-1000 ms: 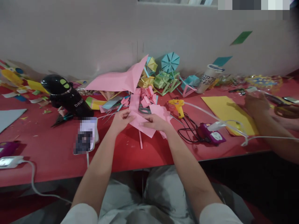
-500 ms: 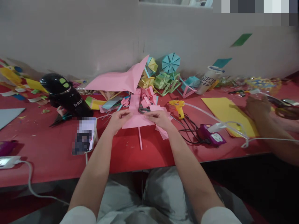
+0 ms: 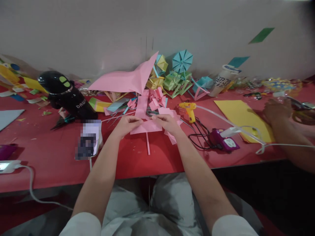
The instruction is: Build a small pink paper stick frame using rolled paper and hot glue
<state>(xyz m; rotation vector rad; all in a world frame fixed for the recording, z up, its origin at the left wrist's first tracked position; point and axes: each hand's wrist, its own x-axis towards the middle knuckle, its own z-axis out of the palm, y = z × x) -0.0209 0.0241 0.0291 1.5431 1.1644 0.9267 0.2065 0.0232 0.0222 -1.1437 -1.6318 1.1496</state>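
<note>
1. Both hands meet at one spot. The left hand (image 3: 126, 124) and the right hand (image 3: 167, 123) each pinch, fingertips closed, the far edge of a small flat piece of pink paper (image 3: 147, 128). It lies on the red tabletop (image 3: 56, 157), straight in front of the person.
2. Progress, my reading: the piece looks creased into a low band, so a fold seems begun but not finished.
3. Small pink folded bits (image 3: 156, 98) lie just behind it and appear done. A thin pink paper strip (image 3: 148, 144) pokes out at its near edge, untouched.
4. Surface is cluttered. A yellow glue gun (image 3: 188, 109) lies to the right, with a black rounded bottle (image 3: 66, 96) and a phone on a white cable (image 3: 88, 141) to the left. A large pink sheet (image 3: 123, 82) and coloured folded paper models (image 3: 177, 73) sit at the back.
5. Another person's hand (image 3: 277, 109) rests at the far right beside a flat yellow paper sheet (image 3: 242, 116).
6. Room: a plain pale wall (image 3: 98, 32).
</note>
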